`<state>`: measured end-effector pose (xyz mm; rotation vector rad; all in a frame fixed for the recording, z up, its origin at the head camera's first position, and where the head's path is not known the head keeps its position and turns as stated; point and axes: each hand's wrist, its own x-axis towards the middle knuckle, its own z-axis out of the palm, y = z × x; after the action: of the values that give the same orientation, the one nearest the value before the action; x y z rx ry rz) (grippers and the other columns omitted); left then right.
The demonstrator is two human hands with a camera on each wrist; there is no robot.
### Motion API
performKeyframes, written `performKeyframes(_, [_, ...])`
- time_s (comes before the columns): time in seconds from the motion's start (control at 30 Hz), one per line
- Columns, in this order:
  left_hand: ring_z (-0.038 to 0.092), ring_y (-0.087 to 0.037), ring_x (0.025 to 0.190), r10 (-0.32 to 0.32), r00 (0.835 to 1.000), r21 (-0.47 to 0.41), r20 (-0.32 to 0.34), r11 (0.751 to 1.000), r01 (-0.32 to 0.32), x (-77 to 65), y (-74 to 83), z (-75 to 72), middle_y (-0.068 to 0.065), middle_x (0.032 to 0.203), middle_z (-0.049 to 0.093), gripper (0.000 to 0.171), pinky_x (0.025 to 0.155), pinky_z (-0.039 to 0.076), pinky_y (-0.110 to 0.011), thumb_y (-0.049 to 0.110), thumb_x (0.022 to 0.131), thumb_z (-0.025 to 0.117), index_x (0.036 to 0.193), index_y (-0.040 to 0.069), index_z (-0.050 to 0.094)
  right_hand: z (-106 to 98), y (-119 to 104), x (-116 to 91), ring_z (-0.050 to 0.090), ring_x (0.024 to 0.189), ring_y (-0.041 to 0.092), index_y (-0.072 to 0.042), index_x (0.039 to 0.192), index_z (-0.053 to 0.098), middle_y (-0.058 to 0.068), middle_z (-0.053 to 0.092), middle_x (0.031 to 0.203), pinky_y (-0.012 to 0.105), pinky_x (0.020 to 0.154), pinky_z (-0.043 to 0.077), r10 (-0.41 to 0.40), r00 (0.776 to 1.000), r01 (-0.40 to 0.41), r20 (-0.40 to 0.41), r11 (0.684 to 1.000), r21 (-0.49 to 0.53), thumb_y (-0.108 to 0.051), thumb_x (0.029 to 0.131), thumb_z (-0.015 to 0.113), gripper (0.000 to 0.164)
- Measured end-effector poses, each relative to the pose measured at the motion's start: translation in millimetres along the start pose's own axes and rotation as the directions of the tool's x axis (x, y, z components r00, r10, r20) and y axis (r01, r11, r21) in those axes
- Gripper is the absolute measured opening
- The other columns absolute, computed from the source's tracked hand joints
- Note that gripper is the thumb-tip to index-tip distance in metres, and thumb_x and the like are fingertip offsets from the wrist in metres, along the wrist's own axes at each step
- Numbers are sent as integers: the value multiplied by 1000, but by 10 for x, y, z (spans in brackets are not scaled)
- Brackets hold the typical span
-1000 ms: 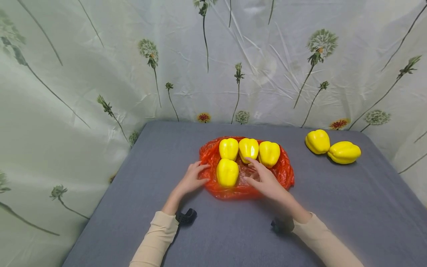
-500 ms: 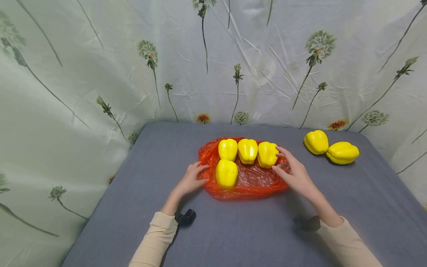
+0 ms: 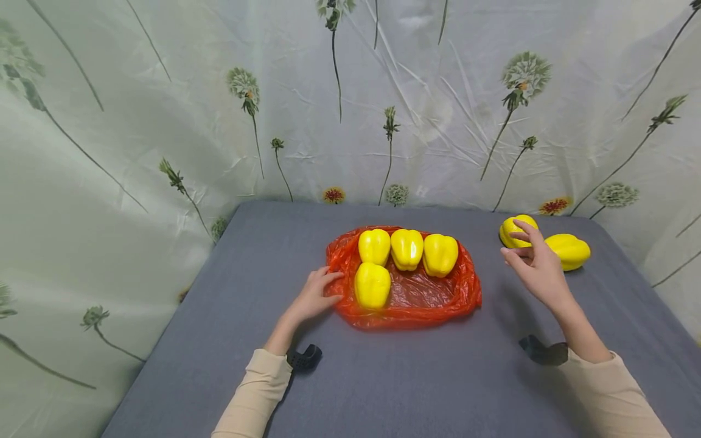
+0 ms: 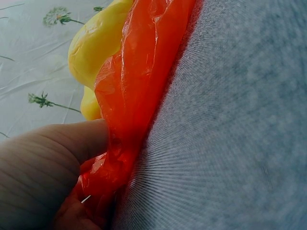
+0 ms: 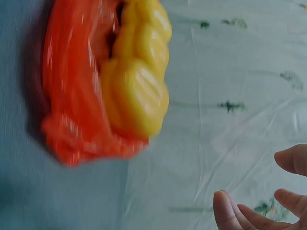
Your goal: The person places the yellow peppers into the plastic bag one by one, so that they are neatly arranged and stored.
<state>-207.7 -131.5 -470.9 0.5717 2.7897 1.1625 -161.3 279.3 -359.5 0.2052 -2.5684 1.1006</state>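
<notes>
A red plastic bag [image 3: 405, 319] lies opened out on the table. In it three yellow bell peppers [image 3: 407, 249] form a back row, and another yellow bell pepper [image 3: 372, 286] sits at the front left. My left hand [image 3: 313, 296] holds the bag's left edge; in the left wrist view its thumb [image 4: 84, 139] presses on the film, while its other fingers are hidden. To the right of the bag, my right hand [image 3: 539, 274] is raised with nothing in it, fingers apart. Two loose peppers lie behind it, a far one [image 3: 515, 230] and a partly covered one [image 3: 572, 250].
A grey cloth covers the table [image 3: 230, 261]. Behind and to the left hangs a pale curtain [image 3: 306, 91] printed with dandelions. Each wrist wears a black band mount [image 3: 306, 358].
My right hand has moved from over the bag out to the right, toward the loose peppers. My left hand has stayed at the bag's edge, and the peppers have not moved.
</notes>
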Motion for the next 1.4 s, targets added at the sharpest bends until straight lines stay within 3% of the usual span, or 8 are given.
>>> performKeyframes(0.27, [34, -33, 128, -1, 1000, -8, -1, 1000, 1, -4, 6, -7, -16, 144, 40, 49, 104, 37, -53, 18, 84, 67, 130, 9, 55, -224, 432, 122, 41, 76, -19, -9, 147, 23, 37, 41, 132, 0, 55, 39, 122, 987, -124, -109, 992, -12, -22, 94, 52, 62])
performKeyframes(0.5, [34, -33, 128, -5, 1000, -4, 1, 1000, 5, -2, 4, 4, -16, 143, 40, 49, 105, 36, -53, 18, 84, 67, 130, 9, 54, -225, 1961, 420, 43, 75, -20, -45, 143, 19, 12, 46, 141, 15, 45, 47, 257, 930, -284, -262, 957, -67, -46, 89, 54, 64])
performKeyframes(0.57, [35, -34, 128, 1, 1000, -4, -2, 1000, -1, 1, 6, 6, -17, 143, 41, 48, 104, 36, -54, 18, 84, 67, 130, 9, 55, -268, 2173, 446, 44, 74, -21, -47, 142, 17, 11, 43, 144, 10, 48, 46, 282, 921, -309, -270, 949, -64, -48, 89, 52, 64])
performKeyframes(0.77, [35, -34, 127, 15, 1000, -8, -6, 1000, -15, 1, 11, 2, -18, 142, 41, 48, 104, 36, -55, 17, 84, 66, 129, 7, 55, -437, 1562, 350, 40, 62, -22, -31, 148, 16, 15, 35, 149, 16, 43, 44, 468, 845, -478, -258, 878, 26, -39, 92, 47, 65])
performKeyframes(0.93, [36, -34, 126, 20, 1000, 0, -13, 1000, -20, -6, 2, 1, -18, 142, 42, 47, 103, 37, -55, 16, 84, 66, 129, 7, 55, -519, 1033, 249, 33, 59, -19, -16, 150, 15, 23, 25, 152, 5, 49, 37, 547, 803, -553, -237, 832, 47, -30, 93, 44, 66])
performKeyframes(1.1, [35, -37, 127, 23, 1000, 7, -17, 1000, -23, -8, 2, -3, -19, 142, 42, 48, 105, 34, -54, 16, 83, 67, 128, 6, 56, -539, 1055, 235, 56, 101, 16, -11, 150, 13, 22, 23, 153, 26, 77, 49, 589, 772, -601, -241, 799, 29, -31, 93, 40, 66])
performKeyframes(1.23, [36, -37, 127, 29, 999, 9, -22, 1000, -29, -7, 5, -3, -20, 141, 43, 48, 105, 34, -55, 15, 82, 67, 127, 5, 56, -558, 1169, 235, 20, 137, 48, -5, 150, 8, 28, 17, 152, 60, 104, 28, 614, 763, -626, -203, 780, 9, -32, 94, 36, 68])
performKeyframes(1.4, [36, -37, 127, 30, 999, 5, -18, 1000, -30, -3, 7, 2, -20, 141, 43, 47, 105, 34, -55, 15, 83, 67, 127, 5, 56, -573, 1270, 247, 14, 136, 52, 0, 149, 1, 35, 9, 151, 62, 108, 22, 662, 736, -674, -139, 735, -69, -39, 95, 33, 74])
